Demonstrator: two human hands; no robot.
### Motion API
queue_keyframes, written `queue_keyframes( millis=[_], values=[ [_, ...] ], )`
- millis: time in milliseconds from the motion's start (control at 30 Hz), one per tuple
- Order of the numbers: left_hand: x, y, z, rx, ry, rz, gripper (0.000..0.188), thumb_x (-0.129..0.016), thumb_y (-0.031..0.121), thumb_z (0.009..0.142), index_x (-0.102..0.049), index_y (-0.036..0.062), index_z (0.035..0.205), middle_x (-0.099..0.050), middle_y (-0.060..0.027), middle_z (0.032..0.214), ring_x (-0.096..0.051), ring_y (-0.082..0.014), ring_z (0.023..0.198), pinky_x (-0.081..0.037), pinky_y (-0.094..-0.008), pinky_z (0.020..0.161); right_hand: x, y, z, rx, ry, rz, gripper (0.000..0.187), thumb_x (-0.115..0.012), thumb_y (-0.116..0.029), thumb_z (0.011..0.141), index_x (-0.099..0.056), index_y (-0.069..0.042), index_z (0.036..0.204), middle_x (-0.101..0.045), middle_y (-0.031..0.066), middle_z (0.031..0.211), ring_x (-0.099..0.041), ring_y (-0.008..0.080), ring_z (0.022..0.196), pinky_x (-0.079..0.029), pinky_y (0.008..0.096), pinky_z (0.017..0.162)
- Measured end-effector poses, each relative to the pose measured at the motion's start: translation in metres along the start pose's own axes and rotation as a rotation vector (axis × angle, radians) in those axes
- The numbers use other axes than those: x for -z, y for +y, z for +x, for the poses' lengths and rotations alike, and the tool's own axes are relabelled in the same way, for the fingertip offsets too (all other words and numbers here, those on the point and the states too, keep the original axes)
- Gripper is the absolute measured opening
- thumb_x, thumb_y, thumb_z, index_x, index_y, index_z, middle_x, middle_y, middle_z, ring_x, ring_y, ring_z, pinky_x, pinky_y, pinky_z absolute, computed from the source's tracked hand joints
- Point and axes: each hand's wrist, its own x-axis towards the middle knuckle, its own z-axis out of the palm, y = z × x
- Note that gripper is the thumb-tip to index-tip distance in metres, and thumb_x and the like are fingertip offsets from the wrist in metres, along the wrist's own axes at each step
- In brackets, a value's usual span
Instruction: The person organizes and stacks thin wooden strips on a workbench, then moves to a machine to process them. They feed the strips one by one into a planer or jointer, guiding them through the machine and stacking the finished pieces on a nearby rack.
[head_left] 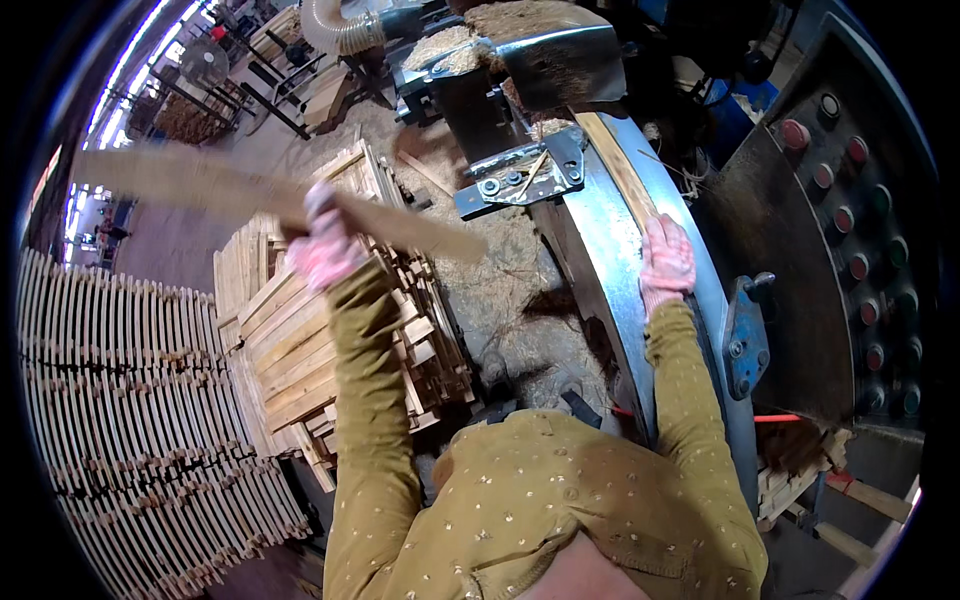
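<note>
Head view:
Left hand point(325, 245): in a pink glove, raised over the pile; fingers closed around a long wooden slat point(250, 200), near its middle.
Slat: held almost level, blurred; one end goes far to the left, the other end points right, twd the machine.
Right hand point(667, 262): also pink glove; lies flat and open, palm down, on a second wooden strip point(628, 175). Fingers not curled around anything.
Strip: lies along the curved metal feed table point(600, 260) of the machine, its far end under the black clamp bracket point(525, 175).
Pile: stack of cut slats point(330, 340) just below the left hand, btw. the person and the floor racks; pieces lie in rough layers, some are crossed.
Racks: rows of thin slats point(130, 400) laid side by side at far left.
Hopper point(540, 45): metal housing at top, w/ sawdust heaped on and around it; a ribbed hose point(335, 30) joins from the left.
Panel: control box point(850, 230) at right, w/ red and green round buttons.
</note>
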Motion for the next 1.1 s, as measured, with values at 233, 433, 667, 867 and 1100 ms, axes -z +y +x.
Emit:
queue_keyframes(
  millis=[233, 433, 667, 867, 1100],
  values=[
    [-0.001, -0.275, 0.283, -0.059, 1.588, 1.157, 0.052, -0.076, 0.03, 0.08, -0.054, -0.0039, 0.112, -0.062, -0.0111, 0.099, -0.059, -0.0176, 0.085, -0.051, -0.0326, 0.076, 0.073, -0.056, -0.009, -0.003, 0.154, 0.204, 0.07, -0.078, -0.029, 0.074, -0.051, -0.002, 0.132, -0.056, 0.0203, 0.128, -0.058, 0.0366, 0.109, -0.049, 0.0421, 0.092],
    [-0.04, -0.361, 0.173, 0.712, 1.128, 0.254, 0.054, -0.065, 0.032, 0.09, -0.049, -0.0043, 0.126, -0.062, -0.0119, 0.104, -0.059, -0.0146, 0.079, -0.05, -0.029, 0.062, 0.229, 0.0, -0.201, -0.228, -0.375, -0.174, 0.054, -0.065, -0.03, 0.086, -0.052, 0.002, 0.129, -0.059, 0.0212, 0.121, -0.059, 0.037, 0.104, -0.046, 0.0443, 0.09],
    [-0.061, -0.316, 0.057, 0.663, 1.528, 0.698, 0.049, -0.065, 0.029, 0.09, -0.053, -0.0033, 0.125, -0.064, -0.0082, 0.099, -0.059, -0.0132, 0.073, -0.05, -0.0275, 0.065, 0.211, -0.02, -0.203, -0.004, -0.209, -0.502, 0.054, -0.056, -0.035, 0.092, -0.05, 0.001, 0.132, -0.057, 0.0247, 0.121, -0.057, 0.0407, 0.103, -0.045, 0.0453, 0.091],
    [-0.148, -0.232, -0.094, 0.505, 2.424, 1.125, 0.052, -0.067, 0.035, 0.087, -0.052, -0.0014, 0.121, -0.063, -0.0142, 0.104, -0.061, -0.0216, 0.086, -0.051, -0.0348, 0.075, 0.064, -0.021, -0.045, -0.132, -0.074, -0.254, 0.061, -0.053, -0.044, 0.094, -0.04, -0.007, 0.141, -0.052, 0.0217, 0.131, -0.05, 0.0384, 0.119, -0.039, 0.0448, 0.1],
    [-0.219, -0.152, -0.262, 0.497, 3.558, 0.154, 0.093, -0.039, 0.076, 0.083, -0.042, -0.0037, 0.132, -0.049, -0.0251, 0.134, -0.051, -0.0331, 0.122, -0.042, -0.0435, 0.097, 0.005, -0.043, 0.022, -0.085, -0.283, -0.194, 0.062, -0.052, -0.04, 0.095, -0.04, 0.0, 0.139, -0.05, 0.0259, 0.133, -0.051, 0.0396, 0.12, -0.042, 0.041, 0.101]
  ],
)
